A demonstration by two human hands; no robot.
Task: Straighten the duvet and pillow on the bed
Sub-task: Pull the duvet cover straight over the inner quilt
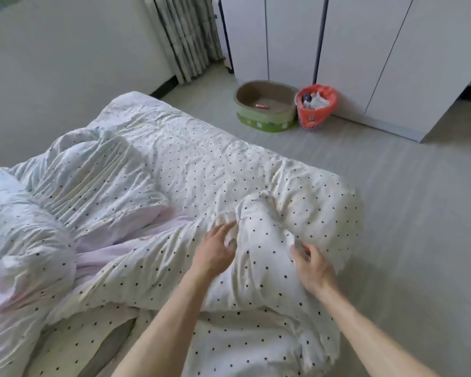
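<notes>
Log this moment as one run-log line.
left hand open over raised fold | right hand open beside it | duvet crumpled | nothing gripped | straightening not done

A white duvet (201,170) with small dark dots is spread rumpled over the bed, bunched into folds along the left side and humped near the right corner. A pale pink sheet (98,257) is exposed between the folds. Both bare arms are stretched over the near edge of the bed. The left hand (215,250) is laid on the duvet with fingers spread, against the left side of a raised fold. The right hand (312,265) is set on the fold's right side, fingers curled loosely, nothing clearly gripped. On the floor beyond the bed, a round green-sided box (265,108) is seen touching a red-lined waste basket (314,107), both in front of white wardrobe doors (365,50). Striped curtains (185,34) are hung in the far corner.
</notes>
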